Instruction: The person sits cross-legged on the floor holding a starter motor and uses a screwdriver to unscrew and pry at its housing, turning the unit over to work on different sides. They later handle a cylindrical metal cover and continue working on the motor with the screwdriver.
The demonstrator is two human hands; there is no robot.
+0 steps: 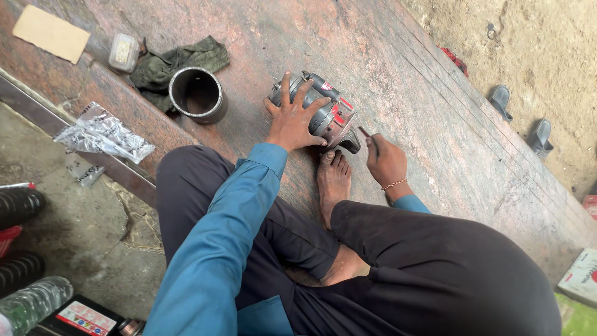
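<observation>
Steel sleeve (198, 94) and green rag (180, 62) lie left of motor housing (320, 113) on stone slab (435, 124). Bare foot (334, 180) just below housing. Housing axis runs upper-left to lower-right. Left hand (292, 118) spread flat on it; right hand (385, 160) pinches small tool (367, 135).

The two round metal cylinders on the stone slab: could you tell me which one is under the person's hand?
The grey motor housing with red markings, under the left hand; the hollow steel ring lies untouched.

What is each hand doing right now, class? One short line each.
Left hand: open, spread flat on the grey motor housing.
Right hand: closed on a thin tool.
</observation>
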